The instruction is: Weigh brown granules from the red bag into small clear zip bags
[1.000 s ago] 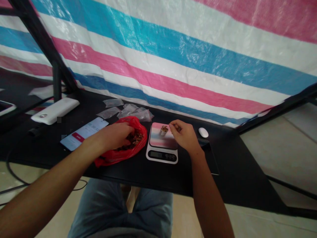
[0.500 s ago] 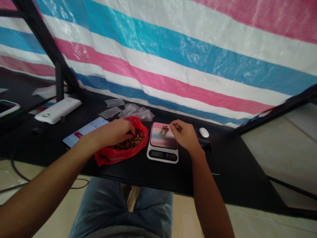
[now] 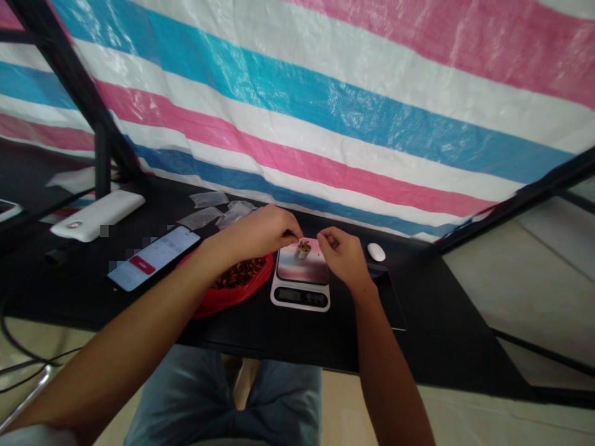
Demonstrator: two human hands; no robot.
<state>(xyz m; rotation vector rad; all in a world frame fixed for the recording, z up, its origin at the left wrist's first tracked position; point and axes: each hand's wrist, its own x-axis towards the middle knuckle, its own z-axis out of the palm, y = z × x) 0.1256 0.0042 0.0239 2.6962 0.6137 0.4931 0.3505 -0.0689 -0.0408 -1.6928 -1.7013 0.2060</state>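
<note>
A small metal cup [image 3: 304,254] heaped with brown pieces stands on the shiny plate of a white digital kitchen scale [image 3: 301,296]. My left hand [image 3: 275,230] reaches over from the left, its fingertips pinched at the cup's rim; whatever they hold is too small to make out. To the right of the cup, my right hand [image 3: 343,253] hovers by the plate's edge with fingers curled together, and its contents cannot be made out. Under my left forearm lies an open red plastic bag [image 3: 253,286] with many small brown, seed-like pieces inside, partly hidden by the arm.
Several clear plastic bags [image 3: 201,218] lie behind the red bag. A lit phone [image 3: 155,257] and a white oblong device [image 3: 98,215] are on the left. At right are a white mouse [image 3: 376,252] and a dark flat tablet-like object [image 3: 390,303]. A striped sheet hangs behind the black table [image 3: 260,328].
My left hand has moved out of the red bag, rightward to the cup on the scale. My right hand stays beside the scale. The view has shifted slightly.
</note>
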